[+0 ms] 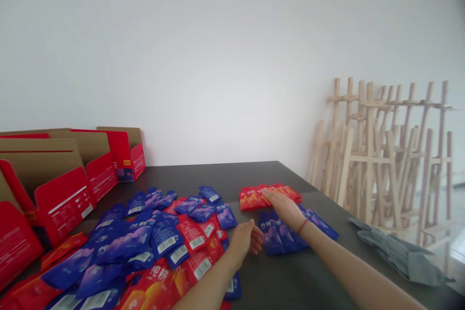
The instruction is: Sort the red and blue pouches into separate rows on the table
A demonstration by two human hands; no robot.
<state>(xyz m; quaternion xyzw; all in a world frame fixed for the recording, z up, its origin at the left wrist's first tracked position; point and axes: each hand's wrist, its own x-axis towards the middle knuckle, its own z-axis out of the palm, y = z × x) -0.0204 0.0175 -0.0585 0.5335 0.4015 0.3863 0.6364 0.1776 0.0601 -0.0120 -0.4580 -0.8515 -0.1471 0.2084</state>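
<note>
My right hand (pixel 285 208) lies flat, fingers stretched out and together, over the near side of a row of overlapping red packets (pixel 250 198). Just below it, a second row of overlapping blue packets (pixel 278 237) lies on the dark table, partly covered by my right wrist. My left hand (pixel 247 240) hovers at the right edge of a loose heap, its fingers loosely curled and apart with nothing visible in them. The heap mixes blue packets (pixel 165 237) and red packets (pixel 191 232), some showing white barcode labels. My left forearm hides part of it.
Open red cardboard boxes (pixel 65 203) with brown insides stand along the left. A grey folded bag or cloth (pixel 403 252) lies at the table's right edge. Wooden easels (pixel 368 155) stand beyond that edge. A white wall (pixel 218 58) rises behind the dark table (pixel 203 174).
</note>
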